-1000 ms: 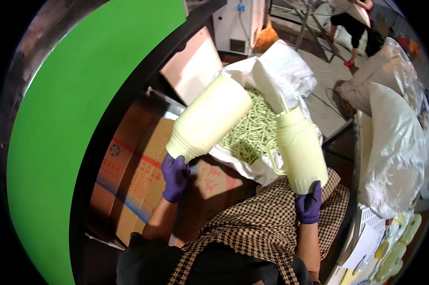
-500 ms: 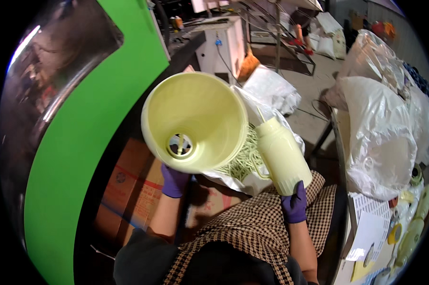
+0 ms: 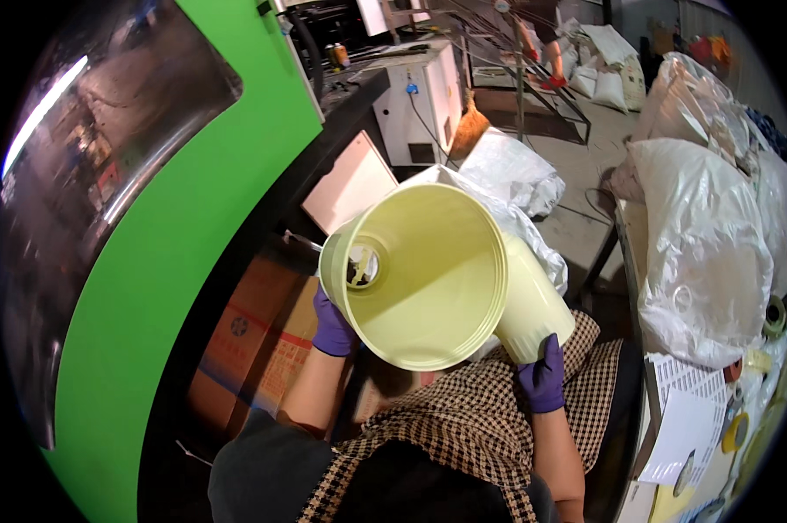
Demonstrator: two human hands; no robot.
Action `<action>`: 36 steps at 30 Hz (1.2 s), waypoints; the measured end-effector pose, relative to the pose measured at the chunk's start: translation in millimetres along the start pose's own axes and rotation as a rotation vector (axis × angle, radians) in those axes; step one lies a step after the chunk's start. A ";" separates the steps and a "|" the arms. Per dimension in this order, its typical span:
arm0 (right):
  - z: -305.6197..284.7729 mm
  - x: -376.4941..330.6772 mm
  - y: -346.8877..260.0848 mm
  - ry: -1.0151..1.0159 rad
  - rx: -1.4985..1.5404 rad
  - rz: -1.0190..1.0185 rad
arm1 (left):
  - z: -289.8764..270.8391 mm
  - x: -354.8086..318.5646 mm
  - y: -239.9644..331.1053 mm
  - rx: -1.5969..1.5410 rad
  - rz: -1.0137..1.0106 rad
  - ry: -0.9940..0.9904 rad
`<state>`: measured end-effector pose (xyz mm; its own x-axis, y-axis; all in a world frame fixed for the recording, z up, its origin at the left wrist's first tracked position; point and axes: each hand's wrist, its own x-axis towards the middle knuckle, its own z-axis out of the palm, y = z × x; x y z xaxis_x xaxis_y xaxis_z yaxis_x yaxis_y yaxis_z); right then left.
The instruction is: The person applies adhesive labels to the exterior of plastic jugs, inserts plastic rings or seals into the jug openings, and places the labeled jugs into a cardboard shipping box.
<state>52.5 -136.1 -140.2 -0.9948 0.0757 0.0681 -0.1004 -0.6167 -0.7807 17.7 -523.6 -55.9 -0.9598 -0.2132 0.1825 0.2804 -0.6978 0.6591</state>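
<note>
My left hand (image 3: pixel 331 327), in a purple glove, grips a large pale yellow plastic bucket-shaped piece (image 3: pixel 433 288) by its outer side near the base. Its wide mouth faces up toward me, and a round hole at the narrow end has a thin strip across it. My right hand (image 3: pixel 542 382), also gloved, is closed on the lower end of a pale yellow plastic bottle (image 3: pixel 533 301). The bucket overlaps the bottle's upper end and hides its neck; I cannot tell whether they touch. A white sack (image 3: pixel 546 257) lies behind both pieces.
A green machine (image 3: pixel 176 174) with a dark window stands at left. Cardboard boxes (image 3: pixel 245 327) sit below it. On the right, a table edge (image 3: pixel 635 288) carries a big plastic bag (image 3: pixel 703 253), paper sheets (image 3: pixel 685 436) and tape rolls. A broom (image 3: pixel 470 126) stands farther back.
The bucket has moved right and toward me, tilting so its hole sits farther left. It now covers the bottle's neck and the pale green strips in the sack. My right hand stays nearly still.
</note>
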 end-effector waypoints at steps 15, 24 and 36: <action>26.2 -10.9 -28.9 -0.052 -0.241 -0.171 | 98.4 -37.3 -33.2 0.663 0.027 -0.242; -14.8 -4.4 -11.6 -0.037 -0.829 -0.513 | 88.2 -13.2 -29.1 0.310 0.013 -0.036; -71.8 -1.1 -22.9 0.280 -0.918 -0.817 | 38.4 25.8 -116.3 1.538 0.485 -0.748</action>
<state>57.1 -65.8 -167.0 -0.5991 0.4100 0.6877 -0.5225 0.4507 -0.7238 -40.2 -421.7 -99.9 -0.7264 0.4474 0.5217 0.6701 0.6295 0.3933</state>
